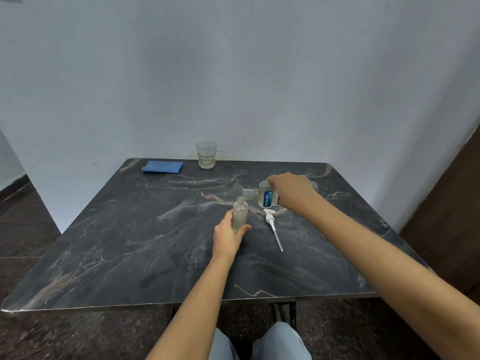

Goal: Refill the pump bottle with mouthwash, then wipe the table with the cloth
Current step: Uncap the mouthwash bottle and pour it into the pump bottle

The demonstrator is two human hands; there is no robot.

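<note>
Head view: the right hand [292, 191] covers much of the tipped mouthwash bottle [265, 197], gripping it, mouth just above the pump bottle [239, 213]. The left hand [228, 233] grips that upright, cloudy bottle. Right of it lies the pump [272, 224]. Beyond it stand a glass [206, 155] and a blue cloth [162, 167] on the dark marbled worktop [130, 242].

- Plain domestic-looking room: bare pale blue-grey painted wall [233, 74], dark speckled stone floor [31, 229].
- Dark marble-patterned rectangular table [130, 242] against the wall, clear drinking glass [206, 155].
</note>
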